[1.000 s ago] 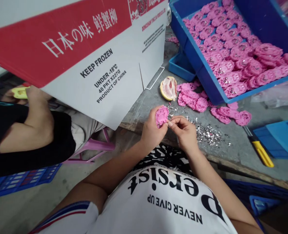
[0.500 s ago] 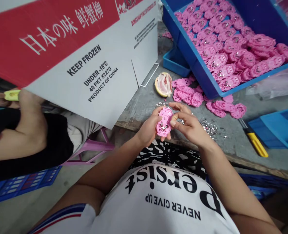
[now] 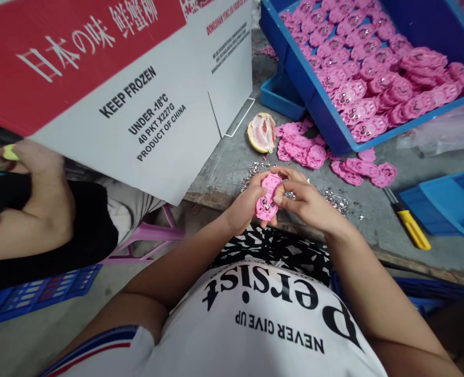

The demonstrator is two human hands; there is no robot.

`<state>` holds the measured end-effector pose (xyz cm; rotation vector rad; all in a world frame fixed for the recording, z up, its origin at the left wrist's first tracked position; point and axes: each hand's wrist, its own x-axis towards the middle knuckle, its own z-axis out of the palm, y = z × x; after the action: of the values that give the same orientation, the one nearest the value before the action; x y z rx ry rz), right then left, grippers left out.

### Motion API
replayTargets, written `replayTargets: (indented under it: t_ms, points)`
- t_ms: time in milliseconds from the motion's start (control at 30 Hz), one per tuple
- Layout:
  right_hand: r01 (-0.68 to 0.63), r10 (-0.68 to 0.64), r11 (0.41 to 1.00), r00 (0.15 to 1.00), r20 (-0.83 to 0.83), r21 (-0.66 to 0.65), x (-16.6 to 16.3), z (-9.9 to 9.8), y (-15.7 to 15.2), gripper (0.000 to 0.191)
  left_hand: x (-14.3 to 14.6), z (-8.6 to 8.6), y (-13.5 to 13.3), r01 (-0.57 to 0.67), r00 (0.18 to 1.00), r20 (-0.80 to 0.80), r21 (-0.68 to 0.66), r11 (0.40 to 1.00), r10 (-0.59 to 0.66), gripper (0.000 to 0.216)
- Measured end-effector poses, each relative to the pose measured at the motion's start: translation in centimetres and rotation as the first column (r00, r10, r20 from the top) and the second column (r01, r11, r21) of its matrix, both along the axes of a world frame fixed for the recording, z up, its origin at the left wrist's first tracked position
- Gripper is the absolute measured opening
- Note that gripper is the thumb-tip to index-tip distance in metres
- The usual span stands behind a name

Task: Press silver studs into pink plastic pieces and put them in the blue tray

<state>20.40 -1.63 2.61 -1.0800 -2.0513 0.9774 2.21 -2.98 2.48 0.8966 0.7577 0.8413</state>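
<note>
My left hand (image 3: 245,207) is closed around a pink plastic piece (image 3: 266,207), its thumb lying on the near face. Small silver metal bits (image 3: 268,202) sit in the lower part of that piece, which is held just over the table's front edge. At the piece's right edge, the thumb and forefinger of my right hand (image 3: 300,198) are pinched together; whatever is between the fingertips is too small or hidden to make out. Loose silver metal parts (image 3: 336,200) lie scattered on the table beside and behind my hands.
A blue bin (image 3: 326,118) of pink pieces leans at the back right, with more pink pieces (image 3: 300,149) before it. Nearby are a cut fruit (image 3: 262,133), a yellow-handled screwdriver (image 3: 414,229) and a blue tray (image 3: 443,201). A carton (image 3: 169,104) stands left; another person's arm (image 3: 39,209) shows beyond.
Both hands and the pink piece have shifted very slightly to the right in view. The grip looks the same. More silver parts show behind my left hand.
</note>
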Motion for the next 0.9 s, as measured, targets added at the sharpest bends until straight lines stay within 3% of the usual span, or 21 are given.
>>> replayTargets:
  t_ms: [467,633,800,900]
  points:
    - [-0.016,0.016,0.998,1.0,0.008,-0.058,0.5,-0.7,-0.1,0.019,0.5,-0.8,0.0,0.043,0.995,-0.088,-0.019,0.999,-0.044,0.068]
    - [0.096,-0.099,0.992,0.994,-0.037,-0.079,-0.1,-1.0,-0.4,0.02,0.6,-1.0,0.0,0.046,0.994,-0.096,-0.002,0.999,-0.046,0.05]
    - [0.14,-0.198,0.959,0.953,-0.228,-0.247,-0.2,-1.4,-0.7,0.027,0.2,-0.7,0.3,0.03,0.999,-0.04,-0.071,0.997,-0.033,0.053]
    - [0.204,-0.297,0.934,0.899,-0.323,-0.294,0.2,-1.5,-0.7,0.022,-0.1,-0.6,0.6,0.029,0.998,-0.044,-0.078,0.997,-0.032,0.046]
